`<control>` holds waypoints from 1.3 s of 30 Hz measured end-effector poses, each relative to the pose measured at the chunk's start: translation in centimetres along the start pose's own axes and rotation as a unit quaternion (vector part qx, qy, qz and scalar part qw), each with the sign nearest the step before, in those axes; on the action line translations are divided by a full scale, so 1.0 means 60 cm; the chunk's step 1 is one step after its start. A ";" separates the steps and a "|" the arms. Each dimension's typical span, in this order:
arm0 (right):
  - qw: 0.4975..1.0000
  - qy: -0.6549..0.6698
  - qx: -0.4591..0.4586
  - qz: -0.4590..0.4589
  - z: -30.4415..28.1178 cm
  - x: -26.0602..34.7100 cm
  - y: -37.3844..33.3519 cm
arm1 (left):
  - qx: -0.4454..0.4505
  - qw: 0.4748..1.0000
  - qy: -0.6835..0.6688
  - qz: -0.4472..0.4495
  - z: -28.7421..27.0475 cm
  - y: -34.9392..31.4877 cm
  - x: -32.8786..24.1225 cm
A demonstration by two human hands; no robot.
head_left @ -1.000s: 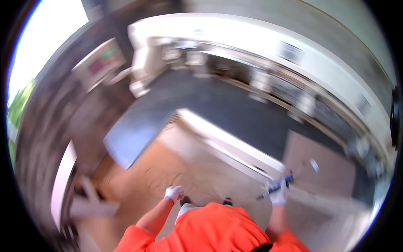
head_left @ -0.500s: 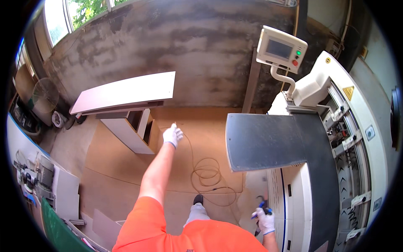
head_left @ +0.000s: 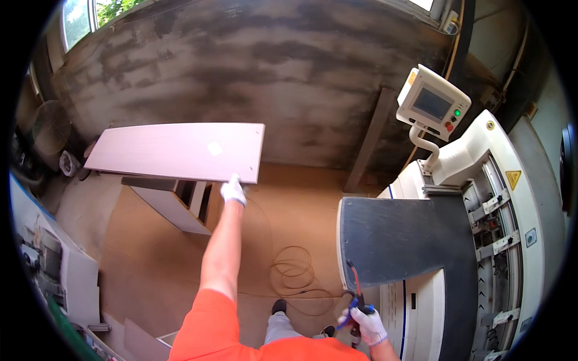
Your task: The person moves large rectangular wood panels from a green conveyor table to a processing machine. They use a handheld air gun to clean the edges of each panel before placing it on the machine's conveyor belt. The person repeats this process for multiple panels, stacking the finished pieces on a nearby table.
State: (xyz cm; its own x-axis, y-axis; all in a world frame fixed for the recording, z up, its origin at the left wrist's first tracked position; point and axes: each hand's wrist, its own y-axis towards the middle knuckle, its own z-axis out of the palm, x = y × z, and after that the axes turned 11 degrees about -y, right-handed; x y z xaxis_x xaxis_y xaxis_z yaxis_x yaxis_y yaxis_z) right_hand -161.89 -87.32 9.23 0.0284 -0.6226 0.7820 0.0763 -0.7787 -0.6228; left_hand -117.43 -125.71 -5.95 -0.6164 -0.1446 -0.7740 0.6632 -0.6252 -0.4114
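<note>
Close to the body, at the lower edge, the right hand [head_left: 367, 325] in a white glove is clenched around an air blow gun [head_left: 356, 301] with a blue and black grip and a thin red nozzle pointing up. It sits just beside the near corner of the machine's dark grey counter [head_left: 403, 240]. On the brown floor [head_left: 150, 253] between the feet and that counter lies a coiled hose [head_left: 294, 277].

Farther out, the left arm in an orange sleeve stretches forward, and the gloved left hand [head_left: 233, 190] touches the near right corner of a long pale wood panel [head_left: 177, 152]; whether the fingers are curled under its edge cannot be told. That panel rests flat on top of a low stack of boards [head_left: 171, 201].

Beyond, to the right, a white control screen [head_left: 432, 102] stands on a curved arm above the white machine [head_left: 481, 174], and a stained grey wall [head_left: 271, 72] closes the back.
</note>
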 end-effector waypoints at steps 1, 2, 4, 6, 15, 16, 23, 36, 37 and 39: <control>0.997 0.035 0.071 -0.011 0.017 0.005 0.038 | 0.052 0.991 -0.118 0.036 -0.072 -0.007 0.008; 0.991 0.068 0.116 0.002 0.041 0.018 0.071 | 0.072 0.994 -0.072 0.041 -0.112 -0.062 0.025; 0.972 0.133 0.190 0.024 0.083 0.034 0.149 | 0.083 0.997 -0.006 -0.004 -0.164 -0.222 0.027; 0.963 0.169 0.207 0.039 0.115 0.032 0.216 | 0.141 0.985 0.100 -0.024 -0.219 -0.368 0.035; 0.975 0.175 -0.119 -0.067 -0.122 -0.029 0.133 | 0.109 0.948 -0.096 -0.282 -0.287 -0.511 0.115; 0.974 0.168 -0.134 -0.074 -0.175 -0.040 0.125 | 0.046 0.948 -0.158 -0.274 -0.306 -0.440 0.103; 0.954 0.136 -0.236 -0.125 -0.573 -0.149 0.078 | 0.031 0.983 -0.129 -0.127 -0.335 -0.324 0.039; 0.913 -0.136 -0.383 -0.035 -0.929 -0.065 0.112 | 0.098 0.952 -0.080 -0.280 -0.277 -0.818 0.430; 0.919 -0.153 -0.360 -0.044 -0.932 -0.106 0.132 | 0.141 0.931 -0.076 -0.329 -0.283 -0.842 0.457; 0.876 -0.253 -0.411 -0.018 -0.906 -0.148 0.142 | 0.100 0.929 -0.132 -0.331 -0.289 -0.866 0.431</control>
State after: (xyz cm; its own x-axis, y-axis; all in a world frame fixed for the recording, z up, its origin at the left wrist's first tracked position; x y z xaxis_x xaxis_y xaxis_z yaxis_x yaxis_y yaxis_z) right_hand -215.64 -92.62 -4.40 0.4940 -0.6450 0.5830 -0.6513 -0.7187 -0.2434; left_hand -160.46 -83.68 -12.92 -0.9614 0.1551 -0.2271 0.0261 -0.7707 -0.6366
